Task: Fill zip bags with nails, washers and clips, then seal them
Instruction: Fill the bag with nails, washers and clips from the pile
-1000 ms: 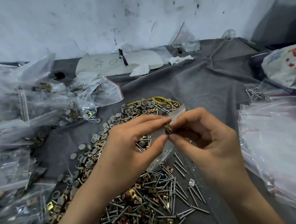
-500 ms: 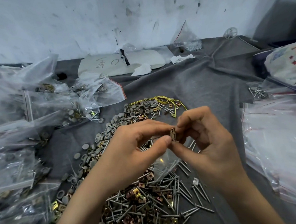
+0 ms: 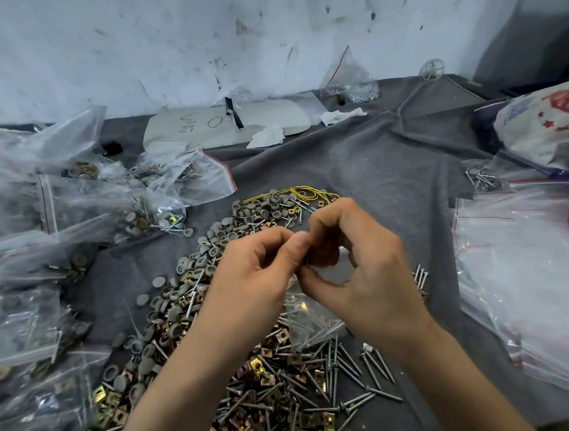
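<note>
Above the middle of the grey cloth-covered worktop [image 3: 392, 181], our left hand [image 3: 257, 277] and right hand [image 3: 367, 270] meet, knuckles almost touching. The fingers [image 3: 291, 253] of both hands are curled in narrow, thumb against forefinger, and pinch the top edge of a small clear plastic zip bag [image 3: 312, 314]. That edge is hidden inside the pinch, so we cannot tell whether its strip is pressed closed.

The bag hangs directly below the fingers, between our two wrists. Its long axis runs from the pinch toward the near side, with the mouth up and far and the bottom down and near. A few nails lie inside it, slanting toward the lower right. We cannot tell whether the bag's bottom touches the heap beneath or hangs just above it.

Under our hands spreads a loose heap. It holds grey round washers [image 3: 211, 250] at its far left, brass-coloured square clips [image 3: 256, 365] on the near side and long silver steel nails [image 3: 299, 392] mixed in toward the near right. Thin yellow rubber bands [image 3: 303, 192] lie at the heap's far end.

Filled clear bags [image 3: 83, 202] are piled along the left. A flat stack of empty clear zip bags [image 3: 532, 265] lies well apart on the right.
</note>
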`<state>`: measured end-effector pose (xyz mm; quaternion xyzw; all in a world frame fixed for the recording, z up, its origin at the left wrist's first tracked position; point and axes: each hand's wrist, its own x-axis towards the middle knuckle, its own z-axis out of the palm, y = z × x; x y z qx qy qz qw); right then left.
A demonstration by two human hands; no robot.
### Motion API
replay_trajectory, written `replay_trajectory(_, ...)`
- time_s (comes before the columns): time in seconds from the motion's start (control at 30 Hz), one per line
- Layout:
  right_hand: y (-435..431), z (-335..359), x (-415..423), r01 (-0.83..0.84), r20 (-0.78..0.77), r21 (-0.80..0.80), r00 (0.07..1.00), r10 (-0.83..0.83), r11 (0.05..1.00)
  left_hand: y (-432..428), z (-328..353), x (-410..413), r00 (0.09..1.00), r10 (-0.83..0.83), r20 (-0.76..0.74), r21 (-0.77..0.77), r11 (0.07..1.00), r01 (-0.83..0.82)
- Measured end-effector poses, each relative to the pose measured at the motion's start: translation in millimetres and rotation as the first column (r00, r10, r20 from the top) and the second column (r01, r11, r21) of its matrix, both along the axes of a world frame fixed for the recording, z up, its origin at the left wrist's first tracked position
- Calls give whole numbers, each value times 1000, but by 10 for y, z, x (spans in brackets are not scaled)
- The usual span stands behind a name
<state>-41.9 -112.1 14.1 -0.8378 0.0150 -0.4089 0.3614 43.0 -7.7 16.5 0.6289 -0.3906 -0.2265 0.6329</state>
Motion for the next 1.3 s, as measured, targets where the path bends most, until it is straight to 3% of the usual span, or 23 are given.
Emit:
replay_trajectory(0.37,1,157,45,-7,2,-104,1000,8,995,20,24,-10,997,41,-64,-146,988,-50)
replay_trajectory(0.9,-31,180,123,43,-54,-183,997,-54,982,26,17,52,992,125,-15,-78,989,-126)
replay_trajectory(1.3,-58,150,147,43,-53,-244,997,-57,969,-47,-50,25,967,62,-247,-147,984,-101)
